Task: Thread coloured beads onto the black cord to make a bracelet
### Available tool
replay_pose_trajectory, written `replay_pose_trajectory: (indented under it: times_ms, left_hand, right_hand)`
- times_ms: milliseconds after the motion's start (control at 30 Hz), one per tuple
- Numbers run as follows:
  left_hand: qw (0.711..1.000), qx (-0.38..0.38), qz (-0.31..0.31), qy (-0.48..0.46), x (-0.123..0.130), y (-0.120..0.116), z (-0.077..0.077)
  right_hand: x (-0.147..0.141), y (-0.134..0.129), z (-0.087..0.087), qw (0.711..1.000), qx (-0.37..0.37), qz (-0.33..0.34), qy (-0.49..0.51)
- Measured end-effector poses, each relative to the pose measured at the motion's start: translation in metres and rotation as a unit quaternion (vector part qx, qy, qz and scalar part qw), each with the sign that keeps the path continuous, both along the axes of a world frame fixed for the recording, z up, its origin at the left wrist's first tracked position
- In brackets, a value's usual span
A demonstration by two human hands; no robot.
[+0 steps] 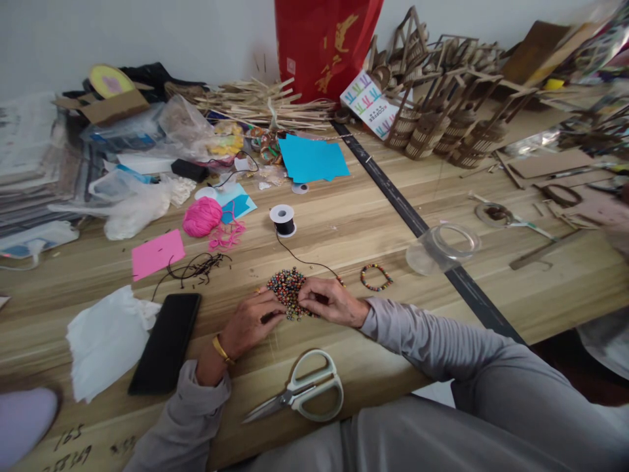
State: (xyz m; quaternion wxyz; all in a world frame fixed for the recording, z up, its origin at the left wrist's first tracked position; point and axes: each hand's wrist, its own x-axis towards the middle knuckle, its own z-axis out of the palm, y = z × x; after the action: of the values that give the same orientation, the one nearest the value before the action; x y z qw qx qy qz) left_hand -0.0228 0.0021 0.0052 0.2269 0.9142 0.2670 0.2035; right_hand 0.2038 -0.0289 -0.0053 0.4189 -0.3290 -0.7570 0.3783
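A heap of small multicoloured beads [285,283] lies on the table between my hands. My left hand [253,321] rests at its left edge, thumb and forefinger tips drawn together among the beads; anything between them is too small to make out. Over the right side of the heap, my right hand [331,300] is closed in a pinch. Black cord [309,262] runs from a white spool [282,219] to this hand, with a few beads on it by the knuckles. The cord's end is hidden by the fingers. A beaded bracelet [376,277] lies to the right.
Scissors [307,391] lie near the front edge. At left are a black phone [166,342], white tissue [105,341], cord scraps [199,267] and pink yarn [202,217]. A clear round container [442,248] lies right, near a dark strip [383,187]. Woven lanterns [427,131] stand behind.
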Motion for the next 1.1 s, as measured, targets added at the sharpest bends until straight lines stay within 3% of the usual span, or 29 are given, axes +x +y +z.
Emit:
replay_pose_trajectory:
  times_ms: [267,500,700,900,1100]
  left_hand:
    - [1.000,0.018,-0.005,0.016,0.0021,-0.0008,0.0011]
    - [0.996,-0.016,0.060,-0.062,0.0058,-0.0015,0.0008]
    - [0.981,-0.100,0.094,-0.137,0.0083,-0.0023,0.0011]
    - [0.961,-0.199,0.089,-0.171,0.0072,-0.0030,-0.0028]
    - [0.953,-0.231,0.086,-0.177,0.0069,-0.0044,-0.0028]
  right_hand:
    - [0.0001,0.0005,0.0017,1.000,0.005,0.002,0.003]
    - [0.0004,0.0007,-0.0006,1.000,0.020,0.001,-0.006]
    - [0.0006,0.0007,-0.0013,0.999,0.031,0.003,-0.025]
    - [0.0009,0.0009,-0.0025,0.998,0.042,0.011,-0.035]
    - [0.0008,0.0011,-0.0062,0.997,0.056,0.014,-0.054]
